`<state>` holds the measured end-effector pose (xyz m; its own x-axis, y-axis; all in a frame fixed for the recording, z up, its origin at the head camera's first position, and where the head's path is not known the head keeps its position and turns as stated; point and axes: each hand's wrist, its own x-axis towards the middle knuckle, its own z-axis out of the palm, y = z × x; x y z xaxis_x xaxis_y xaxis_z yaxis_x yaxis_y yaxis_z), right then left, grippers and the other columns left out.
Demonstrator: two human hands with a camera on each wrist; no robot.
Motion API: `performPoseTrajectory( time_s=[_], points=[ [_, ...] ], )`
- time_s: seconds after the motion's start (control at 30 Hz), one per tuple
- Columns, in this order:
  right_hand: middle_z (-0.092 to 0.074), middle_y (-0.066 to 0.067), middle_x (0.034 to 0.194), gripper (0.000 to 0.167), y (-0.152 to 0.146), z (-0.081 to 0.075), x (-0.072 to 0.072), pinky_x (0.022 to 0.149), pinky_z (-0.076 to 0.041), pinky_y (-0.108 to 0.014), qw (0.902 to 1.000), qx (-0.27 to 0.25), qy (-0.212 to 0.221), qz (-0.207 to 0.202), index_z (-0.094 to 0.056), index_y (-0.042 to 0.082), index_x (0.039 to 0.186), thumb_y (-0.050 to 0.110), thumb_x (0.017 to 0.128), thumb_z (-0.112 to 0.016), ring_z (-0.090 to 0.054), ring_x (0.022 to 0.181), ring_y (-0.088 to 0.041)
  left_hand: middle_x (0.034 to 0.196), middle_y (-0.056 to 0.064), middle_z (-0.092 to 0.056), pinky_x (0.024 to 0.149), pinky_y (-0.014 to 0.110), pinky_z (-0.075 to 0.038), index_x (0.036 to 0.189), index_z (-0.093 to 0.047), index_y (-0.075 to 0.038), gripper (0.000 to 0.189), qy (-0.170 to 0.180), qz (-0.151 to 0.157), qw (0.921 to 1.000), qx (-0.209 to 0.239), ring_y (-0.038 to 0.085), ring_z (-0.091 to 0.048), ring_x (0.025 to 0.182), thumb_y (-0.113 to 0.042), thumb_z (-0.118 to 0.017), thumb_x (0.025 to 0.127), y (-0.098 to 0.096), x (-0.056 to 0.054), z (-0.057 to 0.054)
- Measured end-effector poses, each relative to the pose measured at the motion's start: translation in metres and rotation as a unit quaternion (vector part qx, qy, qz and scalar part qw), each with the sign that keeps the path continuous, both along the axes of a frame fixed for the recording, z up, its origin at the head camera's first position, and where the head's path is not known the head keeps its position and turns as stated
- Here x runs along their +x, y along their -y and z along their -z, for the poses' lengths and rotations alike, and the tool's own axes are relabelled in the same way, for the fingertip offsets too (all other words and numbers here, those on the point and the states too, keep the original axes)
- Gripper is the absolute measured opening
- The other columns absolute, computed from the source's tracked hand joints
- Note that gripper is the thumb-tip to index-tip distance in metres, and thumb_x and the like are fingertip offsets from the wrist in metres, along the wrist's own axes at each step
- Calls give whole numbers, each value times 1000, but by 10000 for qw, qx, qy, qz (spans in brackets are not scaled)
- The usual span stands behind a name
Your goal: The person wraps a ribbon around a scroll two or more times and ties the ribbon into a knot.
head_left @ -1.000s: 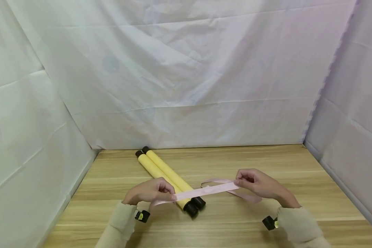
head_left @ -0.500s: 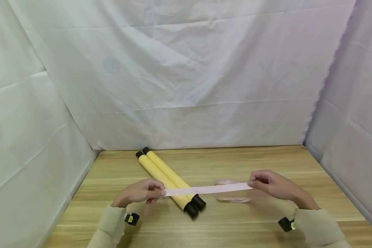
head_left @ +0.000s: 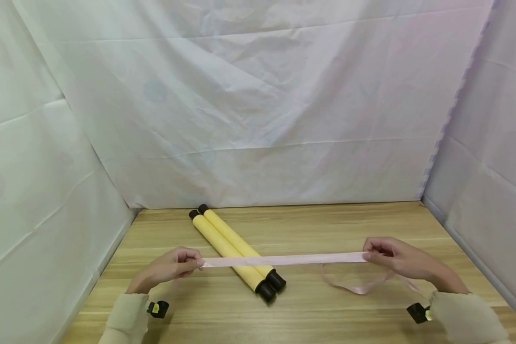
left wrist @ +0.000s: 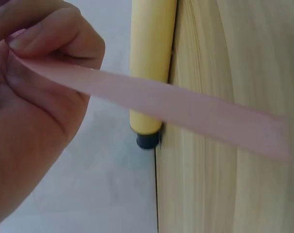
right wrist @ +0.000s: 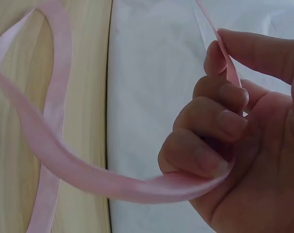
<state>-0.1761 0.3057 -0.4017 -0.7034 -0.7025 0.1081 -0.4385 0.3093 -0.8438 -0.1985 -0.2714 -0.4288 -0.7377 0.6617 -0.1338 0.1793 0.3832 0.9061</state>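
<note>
Probably light, soft and slippery, the pink ribbon point(head_left: 305, 259) stretches above two yellow tubes point(head_left: 221, 243) on the bench point(head_left: 348, 325), pinched between my left fingers point(head_left: 189, 253) and right fingers point(head_left: 375, 242), best gripped flat across its width.

No words, brands or numbers can be read. A yellow label point(head_left: 156, 308) sits on the black wrist camera point(head_left: 163, 309) by the left sleeve point(head_left: 126, 313), and a second yellow label point(head_left: 428, 315) by the right sleeve point(head_left: 468, 316); both are too small to make out. Marks on the white backdrop cloth point(head_left: 258, 105) are too faint to read.
</note>
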Motion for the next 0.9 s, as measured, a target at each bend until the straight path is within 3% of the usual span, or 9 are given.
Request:
performPoseTrajectory(
  time_s=[0.13,0.27,0.47,0.67,0.9],
  points=[
    [-43,-10,72,15,-7,0,2,49,-36,-30,9999,77,-13,138,-56,12,96,1,102,-48,-40,60,-9,62,20,-34,45,22,-30,101,-59,14,32,-65,-75,9999,125,3,-34,53,-17,-50,104,11,1,2],
    [-45,-7,71,15,-14,1,3,50,-37,-29,9990,176,-202,371,-55,13,95,1,102,-49,-42,62,-3,60,11,-33,46,27,-29,102,-57,15,32,-8,-313,9993,185,7,-32,52,-17,-50,105,21,2,5],
    [-44,-4,72,13,-24,2,5,49,-36,-29,9956,202,-517,752,-52,12,94,0,101,-52,-42,60,-9,61,-4,-34,48,25,-31,102,-55,12,36,58,-853,9963,-83,7,-32,54,-23,-51,104,34,5,5],
    [-44,-2,73,11,-36,2,8,50,-37,-29,9912,212,-657,1133,-52,10,94,0,100,-54,-42,61,-15,61,-6,-33,50,26,-35,104,-58,8,39,46,-1406,9894,-347,5,-32,53,-30,-51,104,48,6,3],
    [-43,0,72,16,-51,8,10,48,-35,-29,9821,262,-1123,1492,-52,10,92,-5,96,-58,-40,60,-15,61,-4,-36,49,29,-34,111,-59,9,38,135,-1999,9796,-171,7,-32,52,-27,-52,104,61,9,3]
  ],
)
